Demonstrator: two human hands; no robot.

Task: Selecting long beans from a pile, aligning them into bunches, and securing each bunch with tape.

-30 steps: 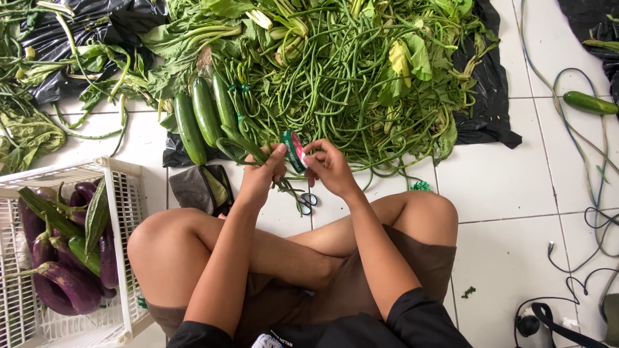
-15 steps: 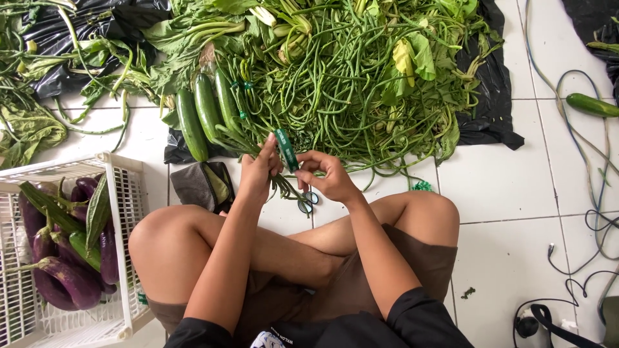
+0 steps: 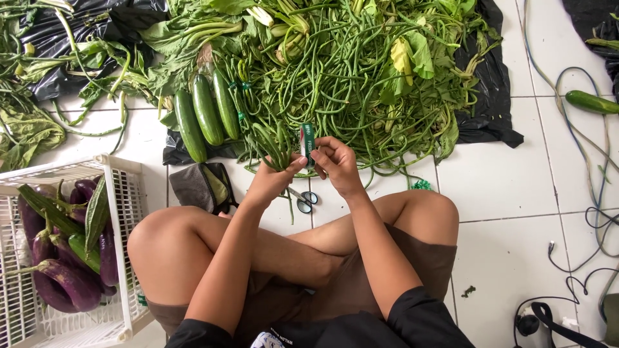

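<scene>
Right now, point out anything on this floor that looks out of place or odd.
One cucumber lies alone on the tiles at the far right, apart from the three cucumbers beside the long bean pile. Scissors lie loose on the floor just under the hands, close to the knees. Cables trail across the tiles on the right.

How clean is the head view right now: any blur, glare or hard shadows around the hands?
Head view: even, soft daylight, no hard shadows; the left hand, right hand and green band between them look sharp; mild sheen on the black plastic sheet and white floor tiles; slight wide-angle stretch at the edges.
</scene>
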